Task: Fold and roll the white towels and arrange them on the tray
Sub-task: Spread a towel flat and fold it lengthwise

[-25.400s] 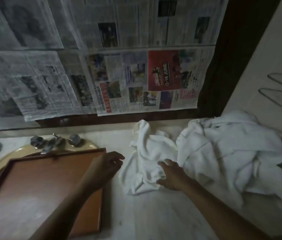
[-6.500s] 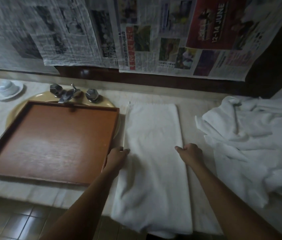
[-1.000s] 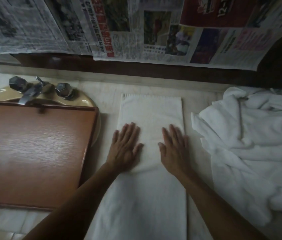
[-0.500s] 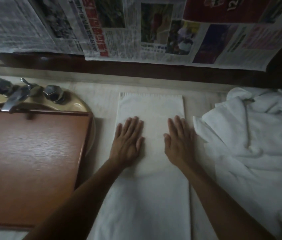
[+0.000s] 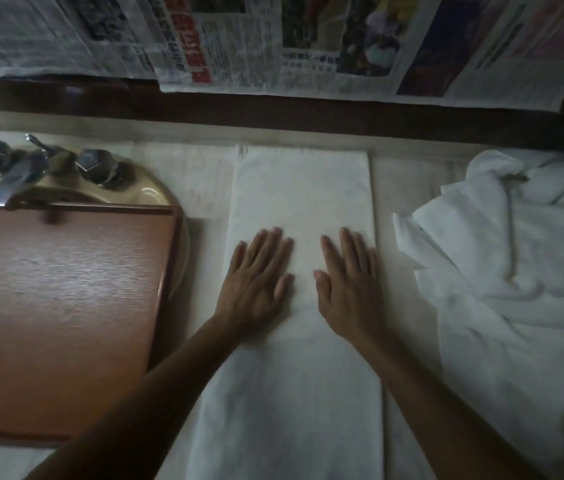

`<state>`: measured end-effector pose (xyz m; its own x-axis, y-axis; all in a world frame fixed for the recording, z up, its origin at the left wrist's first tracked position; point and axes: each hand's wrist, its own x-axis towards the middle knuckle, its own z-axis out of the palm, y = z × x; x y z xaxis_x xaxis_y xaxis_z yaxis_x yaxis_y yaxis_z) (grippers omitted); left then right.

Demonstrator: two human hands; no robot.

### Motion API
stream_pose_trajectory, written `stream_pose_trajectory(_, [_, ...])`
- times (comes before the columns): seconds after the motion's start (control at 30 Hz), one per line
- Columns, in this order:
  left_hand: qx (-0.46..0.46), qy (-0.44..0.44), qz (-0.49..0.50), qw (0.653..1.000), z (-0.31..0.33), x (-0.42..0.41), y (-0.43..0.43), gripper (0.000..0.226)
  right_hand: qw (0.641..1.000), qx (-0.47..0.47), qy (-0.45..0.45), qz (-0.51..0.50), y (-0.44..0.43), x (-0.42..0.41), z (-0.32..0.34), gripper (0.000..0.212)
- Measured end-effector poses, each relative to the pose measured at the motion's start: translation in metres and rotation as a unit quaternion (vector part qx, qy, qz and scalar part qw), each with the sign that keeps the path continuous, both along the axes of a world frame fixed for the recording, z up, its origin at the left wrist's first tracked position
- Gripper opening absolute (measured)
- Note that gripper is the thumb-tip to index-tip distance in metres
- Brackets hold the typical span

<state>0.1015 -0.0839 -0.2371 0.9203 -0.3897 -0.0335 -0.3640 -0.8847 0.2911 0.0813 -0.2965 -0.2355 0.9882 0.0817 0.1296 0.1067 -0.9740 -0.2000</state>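
White towel (image 5: 301,188), folded into a long narrow strip, lies flat on the counter (image 5: 201,174) at centre frame, running from the wall down toward the bottom edge; both hands rest on it about midway, palms down, fingers straight, grasping nothing; left hand (image 5: 256,282) sits near the strip's left edge, right hand (image 5: 350,285) near its right edge; the tray (image 5: 66,306) at left lies over the sink (image 5: 156,192), just beside the towel, with nothing on it; a heap (image 5: 516,271) of loose towels fills the right. The cloth looks soft, light and limp; it should flatten under the palms but sag if lifted at one point; best taken at a short end, both corners pinched, to roll it evenly.
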Motion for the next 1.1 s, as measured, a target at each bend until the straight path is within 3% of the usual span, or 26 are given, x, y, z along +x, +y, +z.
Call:
stream_pose_trajectory(0.17, [0.002,-0.002,-0.001,1.000,-0.003,0.056,-0.008,0.064,1.000,-0.010,-0.015,-0.001,-0.008,0.056,-0.008,0.058])
stream_pose_trajectory(0.3, [-0.023,-0.007,0.047,0.999,0.009,0.042,-0.020,0.065,1.000,-0.016,-0.020,-0.010,-0.009,0.064,-0.005,0.058])
stream_pose_trajectory(0.57, [-0.029,-0.022,0.046,0.998,-0.005,-0.050,0.011,0.060,0.999,0.010,0.000,0.041,0.000,-0.049,-0.001,0.056])
stream_pose_trajectory(0.7, [-0.024,-0.039,0.111,0.993,-0.001,-0.055,0.064,0.063,0.996,-0.050,0.030,-0.065,-0.062,-0.054,0.002,0.060])
stream_pose_trajectory(0.77, [-0.029,-0.045,0.122,0.991,0.010,-0.074,0.057,0.065,0.995,-0.027,0.020,-0.094,-0.053,-0.066,0.009,0.061])
stream_pose_trajectory(0.87, [-0.054,-0.026,0.062,0.996,0.013,-0.115,0.003,0.064,0.998,0.052,0.010,-0.025,0.005,-0.098,0.012,0.061])
stream_pose_trajectory(0.97, [-0.060,-0.006,0.027,0.998,0.000,-0.139,-0.009,0.060,0.998,0.012,0.021,0.060,0.018,-0.119,0.003,0.058])
stream_pose_trajectory(1.1, [-0.015,-0.041,0.068,0.997,-0.003,-0.144,0.041,0.060,0.999,-0.008,0.033,-0.008,-0.039,-0.115,-0.005,0.059])
